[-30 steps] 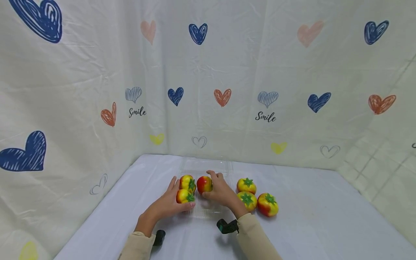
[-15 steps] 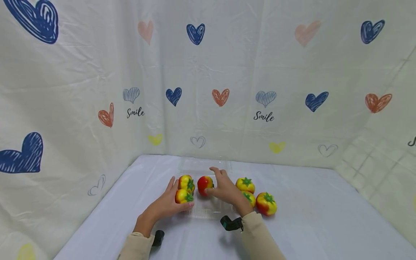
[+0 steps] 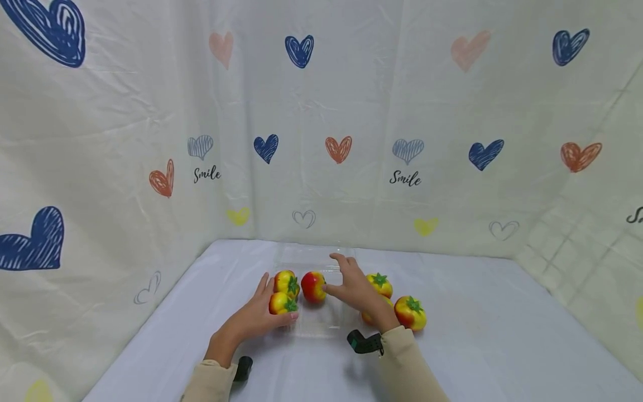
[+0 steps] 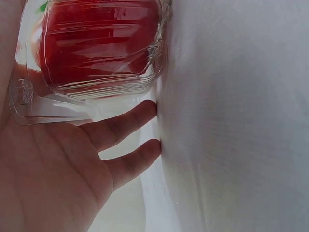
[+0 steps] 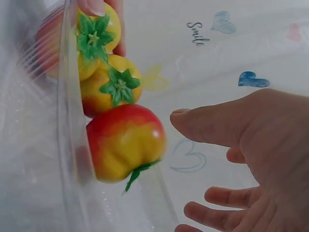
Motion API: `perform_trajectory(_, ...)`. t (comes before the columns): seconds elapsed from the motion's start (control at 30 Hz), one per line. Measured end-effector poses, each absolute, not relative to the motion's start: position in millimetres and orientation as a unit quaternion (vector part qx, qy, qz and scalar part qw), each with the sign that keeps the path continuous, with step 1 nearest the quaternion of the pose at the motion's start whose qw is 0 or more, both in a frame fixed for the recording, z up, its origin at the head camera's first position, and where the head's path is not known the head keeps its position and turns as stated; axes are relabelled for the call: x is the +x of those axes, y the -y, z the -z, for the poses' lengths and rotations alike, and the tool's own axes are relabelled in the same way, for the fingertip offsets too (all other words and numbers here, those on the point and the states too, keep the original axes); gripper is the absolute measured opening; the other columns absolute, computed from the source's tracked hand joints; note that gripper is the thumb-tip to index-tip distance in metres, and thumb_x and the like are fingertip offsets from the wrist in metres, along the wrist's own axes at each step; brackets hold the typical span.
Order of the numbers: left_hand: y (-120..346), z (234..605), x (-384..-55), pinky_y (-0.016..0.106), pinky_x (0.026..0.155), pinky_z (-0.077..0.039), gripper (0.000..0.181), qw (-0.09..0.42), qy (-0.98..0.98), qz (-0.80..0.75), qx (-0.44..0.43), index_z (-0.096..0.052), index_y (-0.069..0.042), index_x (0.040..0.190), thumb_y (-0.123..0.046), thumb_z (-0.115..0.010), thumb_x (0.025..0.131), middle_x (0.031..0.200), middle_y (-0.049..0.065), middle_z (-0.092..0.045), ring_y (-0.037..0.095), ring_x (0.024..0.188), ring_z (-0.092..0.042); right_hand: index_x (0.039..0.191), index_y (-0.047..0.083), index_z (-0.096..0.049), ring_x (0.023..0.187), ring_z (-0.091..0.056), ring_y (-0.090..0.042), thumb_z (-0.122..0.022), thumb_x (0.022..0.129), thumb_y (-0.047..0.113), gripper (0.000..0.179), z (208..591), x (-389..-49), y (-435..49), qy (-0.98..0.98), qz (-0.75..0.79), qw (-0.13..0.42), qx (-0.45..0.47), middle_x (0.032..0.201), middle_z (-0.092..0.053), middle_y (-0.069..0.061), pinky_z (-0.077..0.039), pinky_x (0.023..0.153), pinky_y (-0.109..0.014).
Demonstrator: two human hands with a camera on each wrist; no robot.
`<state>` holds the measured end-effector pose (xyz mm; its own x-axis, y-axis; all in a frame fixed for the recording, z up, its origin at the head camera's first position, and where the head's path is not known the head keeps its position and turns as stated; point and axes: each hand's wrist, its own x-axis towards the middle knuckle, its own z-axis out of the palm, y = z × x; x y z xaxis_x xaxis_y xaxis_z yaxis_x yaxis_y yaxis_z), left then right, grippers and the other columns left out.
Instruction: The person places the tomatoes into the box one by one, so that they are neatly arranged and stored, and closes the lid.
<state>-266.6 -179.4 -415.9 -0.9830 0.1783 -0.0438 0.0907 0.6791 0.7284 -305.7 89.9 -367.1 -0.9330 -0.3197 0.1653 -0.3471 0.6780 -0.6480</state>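
Note:
A clear plastic clamshell box [image 3: 324, 329] holds three red-and-yellow, tomato-like fruits with green star-shaped leaves. Two of them, the rear-left fruit [image 3: 284, 282] and the front-left fruit [image 3: 279, 303], sit beside my left hand [image 3: 258, 310]. That hand rests along the box's left side, thumb toward the front; in the left wrist view its two visible fingers [image 4: 128, 166] are straight and touch the tablecloth. The third fruit [image 5: 126, 142] lies on its side, leaves facing right. My right hand [image 3: 354, 287] hovers just right of it, fingers spread and holding nothing, thumb near the fruit.
Right of the box are three more such fruits: a rear one [image 3: 380, 285], one partly behind my right wrist [image 3: 368, 318], and a front-right one [image 3: 410, 312]. The box's raised lid [image 3: 306, 254] stretches toward the back. A heart-print curtain [image 3: 321, 195] hangs behind the table.
My right hand has let go of the third fruit and drawn back to the right, its fingers spreading. The fruit has tipped slightly left. My left hand stays at the box.

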Motion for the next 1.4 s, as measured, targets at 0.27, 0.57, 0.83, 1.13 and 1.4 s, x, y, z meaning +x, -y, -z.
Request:
perform_trajectory(0.27, 180, 413, -266, 0.066, 0.122, -0.028, 0.124, 0.052, -0.914, -0.394, 0.079, -0.012, -0.002, 0.171, -0.063, -0.080, 0.087, 0.179, 0.016, 0.004, 0.045, 0.157, -0.027, 0.163, 0.009, -0.040, 0.133, -0.056, -0.041, -0.080, 0.098, 0.023, 0.078, 362, -304, -104, 0.911, -0.371, 0.028, 0.180, 0.154, -0.045, -0.023, -0.052, 0.106, -0.061)
perform_trajectory(0.57, 182, 417, -268, 0.065, 0.123, -0.026, 0.126, 0.054, -0.915, -0.394, 0.072, -0.011, -0.003, 0.172, -0.066, -0.079, 0.086, 0.179, 0.015, 0.004, 0.043, 0.157, -0.026, 0.161, 0.004, -0.042, 0.136, -0.054, -0.044, -0.076, 0.100, 0.028, 0.074, 358, -298, -127, 0.908, -0.371, 0.052, 0.189, 0.153, -0.046, -0.023, -0.050, 0.108, -0.062)
perform_trajectory(0.83, 178, 421, -270, 0.066, 0.123, -0.027, 0.127, 0.057, -0.911, -0.401, 0.073, -0.012, -0.003, 0.172, -0.065, -0.081, 0.085, 0.179, 0.016, 0.005, 0.044, 0.158, -0.024, 0.162, 0.005, -0.041, 0.140, -0.051, -0.045, -0.074, 0.102, 0.032, 0.074, 353, -286, -157, 0.917, -0.355, 0.055, 0.170, 0.157, -0.042, -0.025, -0.047, 0.110, -0.063)
perform_trajectory(1.13, 176, 419, -268, 0.066, 0.123, -0.028, 0.126, 0.057, -0.913, -0.396, 0.076, -0.012, -0.002, 0.171, -0.065, -0.080, 0.086, 0.179, 0.016, 0.004, 0.044, 0.156, -0.028, 0.164, 0.011, -0.038, 0.142, -0.045, -0.050, -0.080, 0.095, 0.046, 0.088, 355, -279, -199, 0.929, -0.333, 0.001, 0.161, 0.162, -0.035, -0.029, -0.042, 0.109, -0.073)
perform_trajectory(1.4, 179, 415, -266, 0.066, 0.122, -0.028, 0.126, 0.059, -0.915, -0.392, 0.075, -0.011, -0.002, 0.171, -0.064, -0.080, 0.087, 0.179, 0.016, 0.005, 0.045, 0.155, -0.028, 0.164, 0.005, -0.033, 0.142, -0.041, -0.057, -0.081, 0.093, 0.047, 0.095, 362, -284, -228, 0.931, -0.325, -0.042, 0.163, 0.161, -0.034, -0.033, -0.046, 0.104, -0.074)
